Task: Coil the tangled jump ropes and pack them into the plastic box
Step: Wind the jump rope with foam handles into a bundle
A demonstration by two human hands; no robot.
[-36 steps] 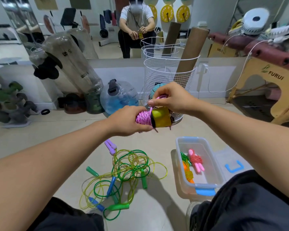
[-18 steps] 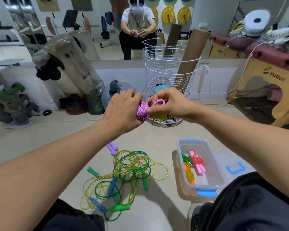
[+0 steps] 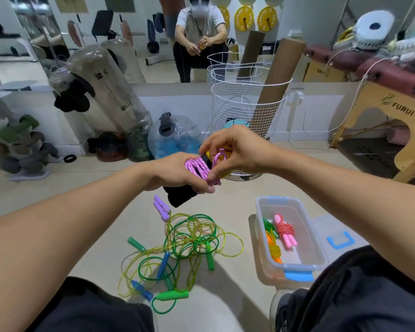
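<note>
Two hands finish coiling: left hand [image 3: 177,172] grips the pink braided rope bundle [image 3: 198,167]; right hand [image 3: 235,149] pinches its end loop, still untucked; plastic box [image 3: 319,240] waits at four o'clock.

the wooden bench leg [image 3: 379,111] reads "furui"; the clear bag [image 3: 106,92] shows a "5".

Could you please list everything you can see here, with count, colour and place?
Pink rope: one, coiled, held in both hands.
Tangled ropes: several, green and yellow, on the floor.
Purple handles: two, at the tangle's far edge.
Plastic box: one, clear with blue clips, floor on the right.
Packed ropes: pink, green, orange, inside the box.
Wire basket: one, white, by the wall.
Left hand: grips the coil.
Right hand: pinches the rope's end.
</note>
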